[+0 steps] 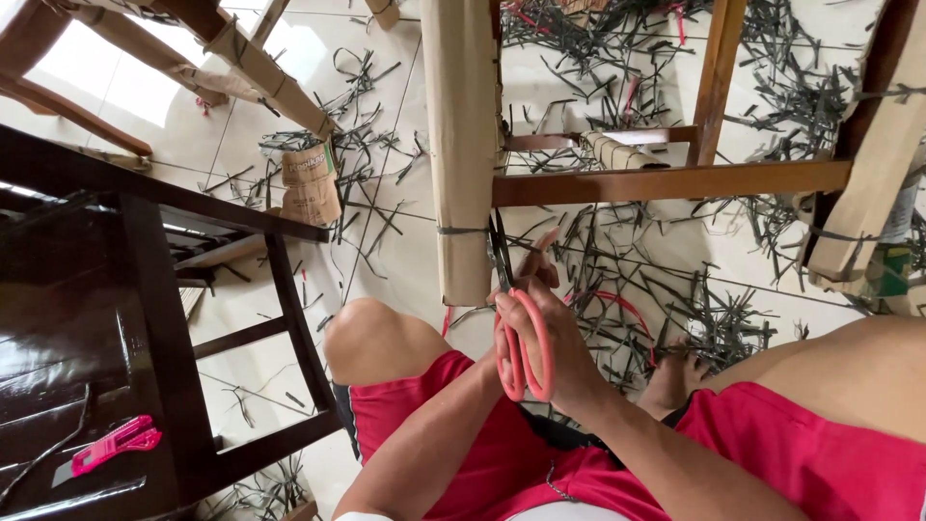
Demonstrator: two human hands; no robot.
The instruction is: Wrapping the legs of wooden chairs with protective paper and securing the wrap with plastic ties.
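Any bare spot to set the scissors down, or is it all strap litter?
Free: the dark table top beside the pink utility knife, and bare floor tile between the table frame and the cardboard-wrapped chair leg. Crowded: cut black straps carpet the floor beyond the right hand and the scissors.

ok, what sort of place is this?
Probably a room in a home where new furniture is being unpacked: white tiled floor strewn with cut black straps, a chair leg wrapped in cardboard, and scissors in the right hand.
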